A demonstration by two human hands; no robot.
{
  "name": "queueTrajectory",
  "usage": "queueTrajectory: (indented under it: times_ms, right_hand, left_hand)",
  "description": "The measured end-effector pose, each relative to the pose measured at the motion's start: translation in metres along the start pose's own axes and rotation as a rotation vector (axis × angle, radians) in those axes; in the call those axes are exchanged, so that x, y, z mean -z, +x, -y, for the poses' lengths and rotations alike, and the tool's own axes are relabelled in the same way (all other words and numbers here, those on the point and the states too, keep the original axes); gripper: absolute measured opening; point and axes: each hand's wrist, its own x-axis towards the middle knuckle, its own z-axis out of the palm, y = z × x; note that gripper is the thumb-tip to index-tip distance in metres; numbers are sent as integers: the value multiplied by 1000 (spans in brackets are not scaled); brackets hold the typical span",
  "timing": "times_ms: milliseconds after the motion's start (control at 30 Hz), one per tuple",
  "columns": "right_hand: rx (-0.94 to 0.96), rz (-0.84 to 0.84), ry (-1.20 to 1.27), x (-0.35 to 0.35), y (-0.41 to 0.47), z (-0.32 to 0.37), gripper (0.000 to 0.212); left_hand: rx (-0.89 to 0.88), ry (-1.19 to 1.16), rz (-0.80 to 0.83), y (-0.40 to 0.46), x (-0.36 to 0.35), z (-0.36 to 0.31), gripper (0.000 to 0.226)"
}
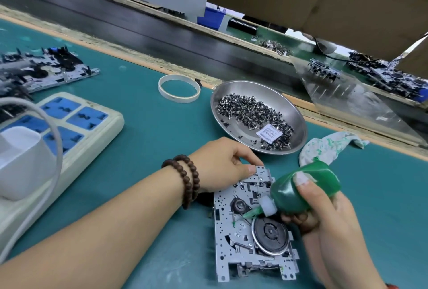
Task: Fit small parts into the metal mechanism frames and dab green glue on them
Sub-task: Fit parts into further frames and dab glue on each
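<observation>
A metal mechanism frame (234, 240) with a dark round flywheel lies flat on the teal mat in front of me. My left hand (222, 163) rests on its far corner, thumb and fingers pinching the frame's edge. My right hand (324, 210) grips a green glue bottle (301, 189), tilted so its white collar and green nozzle point down and left onto the frame's middle. A small green dab shows near the nozzle tip. A steel dish (289, 108) behind the frame holds several small dark parts and a white packet.
A glue-stained rag (328, 147) lies right of the dish. A white ring (179, 88) sits on the mat further back. A power strip (69, 124) with a white plug and cable fills the left. More mechanism frames (44, 68) lie far left, beyond them a conveyor.
</observation>
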Motion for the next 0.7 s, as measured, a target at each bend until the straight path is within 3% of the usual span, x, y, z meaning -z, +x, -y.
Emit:
queueTrajectory:
  times_ms: [200, 300, 500, 700]
  right_hand:
    - [37, -1, -52, 5, 0, -2, 11]
    - [65, 42, -71, 3, -1, 0, 34]
    - [70, 27, -17, 4, -1, 0, 2]
    - [24, 0, 15, 5, -1, 0, 10]
  left_hand:
    - [1, -13, 9, 0, 0, 1, 11]
    - [-1, -12, 5, 0, -1, 2, 11]
    - [3, -3, 9, 0, 0, 2, 11]
    - [4, -1, 10, 0, 0, 1, 11]
